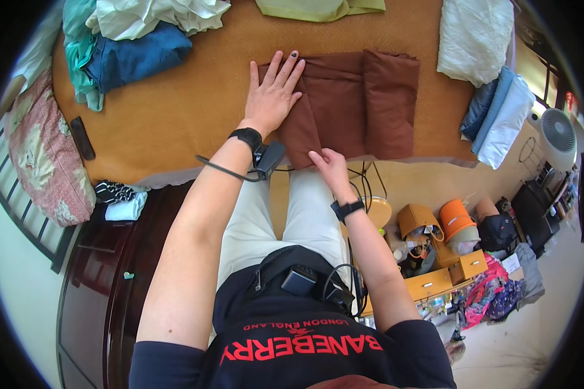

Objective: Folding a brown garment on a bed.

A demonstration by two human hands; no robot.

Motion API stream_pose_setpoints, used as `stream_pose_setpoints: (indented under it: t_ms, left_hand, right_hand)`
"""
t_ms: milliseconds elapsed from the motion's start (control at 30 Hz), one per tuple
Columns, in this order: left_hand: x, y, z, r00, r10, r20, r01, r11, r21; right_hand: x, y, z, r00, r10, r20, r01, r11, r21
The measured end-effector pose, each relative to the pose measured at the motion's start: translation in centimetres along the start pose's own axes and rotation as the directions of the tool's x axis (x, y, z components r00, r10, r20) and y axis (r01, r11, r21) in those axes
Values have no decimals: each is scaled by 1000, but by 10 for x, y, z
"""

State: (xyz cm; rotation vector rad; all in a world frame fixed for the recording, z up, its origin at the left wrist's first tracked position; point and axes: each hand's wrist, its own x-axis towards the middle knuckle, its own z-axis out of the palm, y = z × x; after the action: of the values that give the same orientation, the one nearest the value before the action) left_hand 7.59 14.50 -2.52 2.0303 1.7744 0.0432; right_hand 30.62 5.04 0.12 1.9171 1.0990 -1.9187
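A dark brown cloth [340, 107] lies on the bed before me, with both its left and right ends folded inward. My left hand [272, 95] rests palm down on its upper left part, fingers apart, the fingertips reaching the far edge. At the near edge, by the corner of the left flap, my right hand [332, 169] has the fabric between thumb and fingers; some of those fingers are hidden. Each wrist wears a black strap, and a dark device [271, 159] sits at the left one.
An orange-brown cover [214, 112] spreads over the bed. Blue trousers [136, 56] lie in a pile at upper left, near a dark phone-like object [82, 138]. Folded blue clothes [496, 114] sit at the right edge. Beyond it stand a white fan [558, 138] and an orange bucket [456, 217].
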Motion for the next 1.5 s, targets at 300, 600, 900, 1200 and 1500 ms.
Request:
stream_pose_setpoints:
  t_ms: [300, 600, 900, 1200, 1500]
  left_hand:
    - [-73, 40, -12, 722, -686, -87, 482, 590, -648]
    - [-86, 20, 23, 735, -641, 221, 478, 259, -839]
    - [-154, -71, -13, 722, -690, -57, 519, 594, -614]
    - [-147, -58, -2, 650, -754, -92, 661, 621, -420]
    - [-130, -9, -17, 740, -626, -247, 545, 772, -327]
  right_hand:
    - [-6, -59, -82, 387, -683, -619, 188, 715, -673]
    - [-10, -52, -124, 653, -504, -566, 403, 863, -304]
    - [6, -18, -190, 816, -295, -498, 446, 868, 216]
    - [-22, -74, -87, 388, -839, -382, 378, 523, -764]
    - [6, -142, 26, 570, -811, -134, 819, 547, 174]
